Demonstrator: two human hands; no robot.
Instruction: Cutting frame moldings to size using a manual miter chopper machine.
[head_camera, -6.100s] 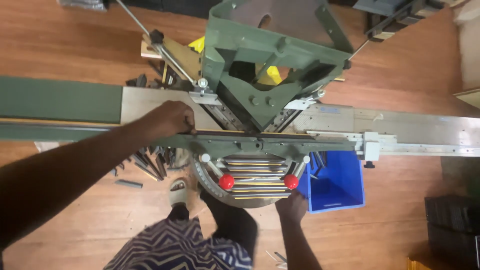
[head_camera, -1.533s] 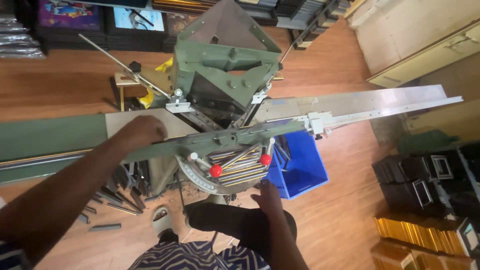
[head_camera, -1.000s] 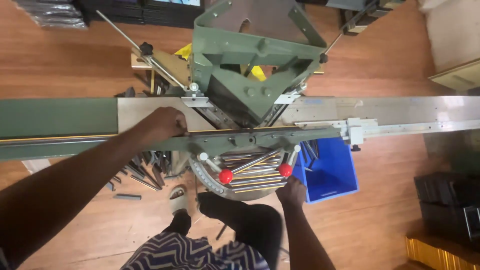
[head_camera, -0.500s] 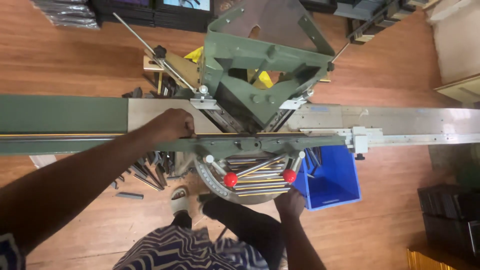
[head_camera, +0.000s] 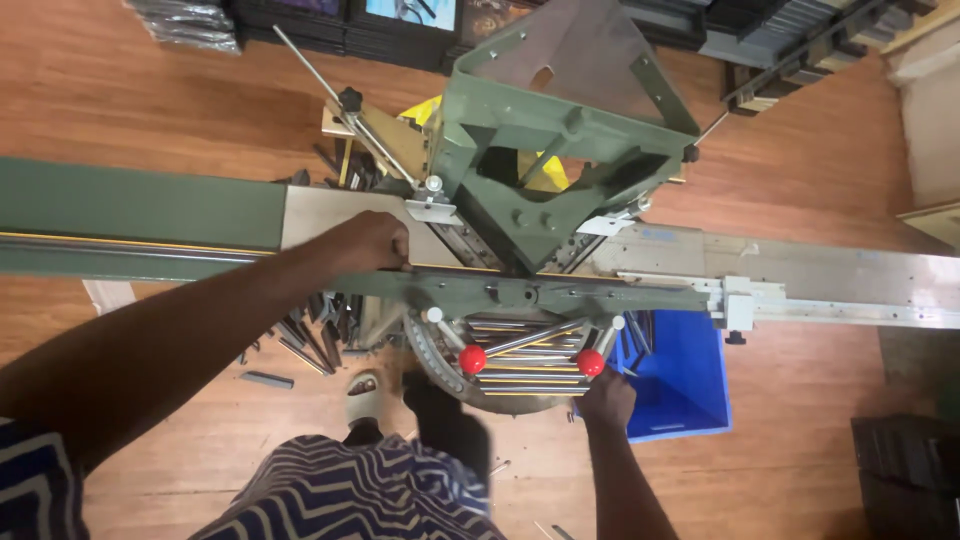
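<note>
We stand before the mitre cutter (head_camera: 560, 170), which sits mid-way on a long tabletop (head_camera: 150, 215) running left to right. Our left hand (head_camera: 365, 242) rests on the moulding strip (head_camera: 120, 250) lying along the tabletop, left of the cutter. Our right hand (head_camera: 605, 400) sits below the right knob lever (head_camera: 591, 362). A plastic bin (head_camera: 680, 385) stands on the floor (head_camera: 150, 110), right of it; offcuts (head_camera: 300, 340) lie under the tabletop.

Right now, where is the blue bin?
In the head view the blue plastic bin sits on the wooden floor at lower right, under the machine's metal table, just right of the right hand.
</note>
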